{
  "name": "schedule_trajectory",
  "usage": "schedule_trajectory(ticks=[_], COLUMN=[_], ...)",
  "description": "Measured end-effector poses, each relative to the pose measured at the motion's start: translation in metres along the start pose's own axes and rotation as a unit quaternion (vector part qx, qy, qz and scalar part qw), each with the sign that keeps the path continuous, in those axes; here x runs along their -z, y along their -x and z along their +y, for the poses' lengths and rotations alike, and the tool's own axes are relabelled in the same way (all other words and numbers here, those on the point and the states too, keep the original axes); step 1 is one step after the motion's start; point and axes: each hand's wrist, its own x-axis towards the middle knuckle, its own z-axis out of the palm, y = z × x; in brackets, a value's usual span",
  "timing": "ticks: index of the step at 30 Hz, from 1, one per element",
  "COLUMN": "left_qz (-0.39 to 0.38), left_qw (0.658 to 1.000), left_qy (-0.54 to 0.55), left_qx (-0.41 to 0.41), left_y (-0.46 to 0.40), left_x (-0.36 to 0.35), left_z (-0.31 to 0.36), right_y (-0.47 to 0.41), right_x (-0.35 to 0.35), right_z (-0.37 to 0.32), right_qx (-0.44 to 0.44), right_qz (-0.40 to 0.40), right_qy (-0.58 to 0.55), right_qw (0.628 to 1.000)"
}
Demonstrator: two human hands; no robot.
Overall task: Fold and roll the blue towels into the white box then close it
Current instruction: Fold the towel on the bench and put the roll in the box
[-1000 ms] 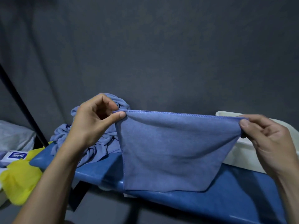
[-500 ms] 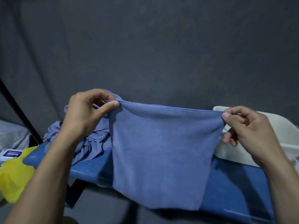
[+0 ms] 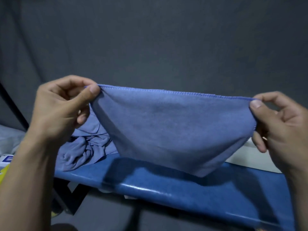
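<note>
A blue towel point(image 3: 175, 127) hangs stretched in the air between both hands, above the blue bench point(image 3: 175, 185). My left hand point(image 3: 61, 110) pinches its top left corner between thumb and fingers. My right hand point(image 3: 280, 130) pinches the top right corner the same way. The towel's lower edge sags to a point just over the bench. A heap of more blue towels point(image 3: 83, 147) lies crumpled on the bench's left end, partly behind my left hand. The white box point(image 3: 250, 155) stands at the right, mostly hidden behind the towel and my right hand.
A dark grey curtain point(image 3: 150, 39) fills the background. At the far left lie a yellow item point(image 3: 3, 174) and a small white and blue pack point(image 3: 6, 159). A black frame leg point(image 3: 71, 202) stands under the bench.
Both hands have lifted the towel higher and pulled it wider apart, so its top edge is taut and the bottom has risen clear of the bench's front edge.
</note>
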Motion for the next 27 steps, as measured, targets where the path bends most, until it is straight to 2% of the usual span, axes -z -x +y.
schedule_trajectory(ticks=[3,5,8,12,17,22,25,27], left_qz=[0.008,-0.002,-0.057,-0.1,-0.116,-0.143,-0.18,-0.232], left_qw=[0.999,0.994,0.981,0.967,0.963,0.951,0.938,0.918], left_qy=[-0.044,-0.095,-0.157,-0.143,-0.182,-0.24,-0.264,-0.28], left_qx=[0.011,0.044,0.099,0.187,0.163,0.133,0.137,0.161], left_y=[-0.007,-0.011,-0.014,-0.02,-0.027,-0.019,-0.005,0.006], left_x=[-0.001,-0.008,-0.02,-0.03,-0.032,-0.021,-0.01,0.002], left_z=[-0.002,-0.017,-0.057,-0.118,-0.161,-0.167,-0.155,-0.148], right_y=[-0.007,-0.013,-0.019,-0.023,-0.03,-0.027,-0.017,-0.006], right_x=[-0.001,-0.006,-0.018,-0.04,-0.055,-0.055,-0.046,-0.04], right_z=[-0.001,0.016,0.059,0.114,0.157,0.168,0.158,0.147], right_qx=[-0.026,-0.081,-0.177,-0.257,-0.255,-0.274,-0.273,-0.277], right_qz=[-0.004,-0.009,-0.025,-0.012,0.018,0.004,-0.037,-0.087], right_qy=[-0.001,0.013,0.042,0.012,-0.001,-0.01,0.027,0.064], right_qw=[1.0,0.997,0.983,0.966,0.967,0.962,0.961,0.955])
